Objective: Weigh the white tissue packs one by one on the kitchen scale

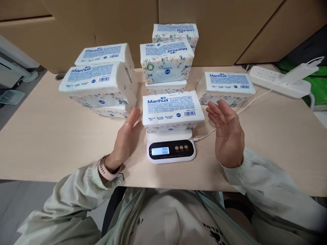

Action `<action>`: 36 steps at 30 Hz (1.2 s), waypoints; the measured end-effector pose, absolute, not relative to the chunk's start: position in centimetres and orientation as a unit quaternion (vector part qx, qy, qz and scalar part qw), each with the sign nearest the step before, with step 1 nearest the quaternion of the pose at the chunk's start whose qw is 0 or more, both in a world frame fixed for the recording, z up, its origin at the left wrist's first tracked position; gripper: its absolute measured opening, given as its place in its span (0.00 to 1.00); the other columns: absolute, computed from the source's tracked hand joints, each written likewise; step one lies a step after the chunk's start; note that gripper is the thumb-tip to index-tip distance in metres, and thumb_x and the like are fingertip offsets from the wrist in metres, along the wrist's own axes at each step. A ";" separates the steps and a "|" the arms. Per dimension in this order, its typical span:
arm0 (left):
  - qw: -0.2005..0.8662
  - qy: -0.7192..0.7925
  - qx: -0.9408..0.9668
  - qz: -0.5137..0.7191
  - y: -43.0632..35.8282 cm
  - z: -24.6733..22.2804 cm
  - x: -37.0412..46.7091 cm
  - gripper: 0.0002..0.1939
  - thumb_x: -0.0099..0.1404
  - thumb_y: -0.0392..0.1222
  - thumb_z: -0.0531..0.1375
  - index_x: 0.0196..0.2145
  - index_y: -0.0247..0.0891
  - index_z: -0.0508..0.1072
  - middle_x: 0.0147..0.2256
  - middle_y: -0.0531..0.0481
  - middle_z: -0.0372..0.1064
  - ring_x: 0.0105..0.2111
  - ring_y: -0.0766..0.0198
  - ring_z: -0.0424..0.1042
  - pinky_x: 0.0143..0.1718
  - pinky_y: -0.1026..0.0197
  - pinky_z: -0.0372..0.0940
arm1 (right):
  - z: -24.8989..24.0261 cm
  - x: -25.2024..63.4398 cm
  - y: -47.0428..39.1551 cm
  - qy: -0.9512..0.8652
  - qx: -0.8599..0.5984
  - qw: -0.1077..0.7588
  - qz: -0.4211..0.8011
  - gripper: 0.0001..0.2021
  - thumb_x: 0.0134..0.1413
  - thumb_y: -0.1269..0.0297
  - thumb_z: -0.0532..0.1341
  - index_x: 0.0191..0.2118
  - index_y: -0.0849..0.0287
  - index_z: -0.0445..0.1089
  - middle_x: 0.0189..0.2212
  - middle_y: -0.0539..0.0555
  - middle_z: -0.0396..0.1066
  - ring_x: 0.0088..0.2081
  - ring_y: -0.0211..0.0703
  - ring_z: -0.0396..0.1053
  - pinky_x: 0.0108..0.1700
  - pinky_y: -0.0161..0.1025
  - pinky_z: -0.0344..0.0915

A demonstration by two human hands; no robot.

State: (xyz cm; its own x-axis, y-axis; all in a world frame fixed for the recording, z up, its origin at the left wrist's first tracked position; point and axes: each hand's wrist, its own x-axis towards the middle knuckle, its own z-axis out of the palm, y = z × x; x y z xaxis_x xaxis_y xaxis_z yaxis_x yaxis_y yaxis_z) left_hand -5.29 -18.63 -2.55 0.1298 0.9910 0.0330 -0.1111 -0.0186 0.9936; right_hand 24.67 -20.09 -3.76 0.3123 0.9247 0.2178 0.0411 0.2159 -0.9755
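Note:
A white Manhua tissue pack [173, 110] lies flat on a small white kitchen scale [171, 151], whose lit display reads 0.0. Just left of that pack is my left hand [125, 139], fingers stretched out, holding nothing. On the other side my right hand [227, 132] is raised with its palm turned inward and fingers extended, also with nothing in it. Neither hand appears to touch the pack. A single tissue pack [226, 86] sits behind my right hand.
Stacked tissue packs [94, 81] stand at the left, and another stack [167, 63] rises behind the scale. Cardboard boxes [204, 30] line the table's back edge. A white power strip [278, 80] lies at the back right; a thin white cable [255, 98] runs to the scale.

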 end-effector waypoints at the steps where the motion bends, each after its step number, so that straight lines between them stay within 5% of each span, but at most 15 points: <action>1: 0.560 0.428 0.507 0.496 -18.5 -2.4 -5.2 0.36 0.76 0.71 0.58 0.72 0.53 0.71 0.78 0.52 0.57 0.82 0.41 0.47 0.83 0.34 0.45 | -3.5 24.6 -20.2 -0.470 -0.516 0.623 0.354 0.29 0.71 0.32 0.54 0.65 0.39 0.73 0.67 0.51 0.77 0.71 0.59 0.72 0.79 0.70 0.59; 10: 0.611 0.393 0.475 0.497 -17.2 -3.0 -5.1 0.35 0.75 0.70 0.56 0.62 0.41 0.80 0.73 0.46 0.67 0.79 0.40 0.56 0.81 0.37 0.51 | -3.8 25.3 -19.9 -0.499 -0.500 0.641 0.302 0.28 0.73 0.35 0.52 0.66 0.42 0.71 0.67 0.53 0.76 0.71 0.59 0.72 0.78 0.69 0.59; 18: 0.613 0.401 0.429 0.529 -16.4 -3.9 -6.0 0.31 0.74 0.69 0.58 0.57 0.43 0.83 0.70 0.46 0.72 0.76 0.39 0.62 0.78 0.37 0.58 | -4.9 26.0 -18.5 -0.495 -0.489 0.675 0.245 0.29 0.74 0.36 0.50 0.66 0.45 0.72 0.64 0.58 0.77 0.67 0.58 0.74 0.75 0.63 0.63; 26: 0.582 0.400 0.426 0.565 -16.3 -4.2 -5.5 0.33 0.70 0.71 0.61 0.56 0.42 0.83 0.73 0.43 0.67 0.76 0.40 0.61 0.78 0.36 0.58 | -5.4 25.7 -18.5 -0.508 -0.485 0.673 0.230 0.33 0.73 0.34 0.50 0.70 0.48 0.66 0.63 0.61 0.76 0.65 0.59 0.74 0.73 0.69 0.60; 36: 0.575 0.404 0.439 0.560 -16.6 -4.1 -5.8 0.31 0.72 0.70 0.60 0.56 0.43 0.84 0.70 0.44 0.72 0.75 0.41 0.64 0.76 0.37 0.60 | -5.1 25.0 -19.1 -0.500 -0.488 0.665 0.263 0.32 0.73 0.36 0.52 0.70 0.48 0.68 0.62 0.61 0.78 0.65 0.59 0.75 0.73 0.66 0.62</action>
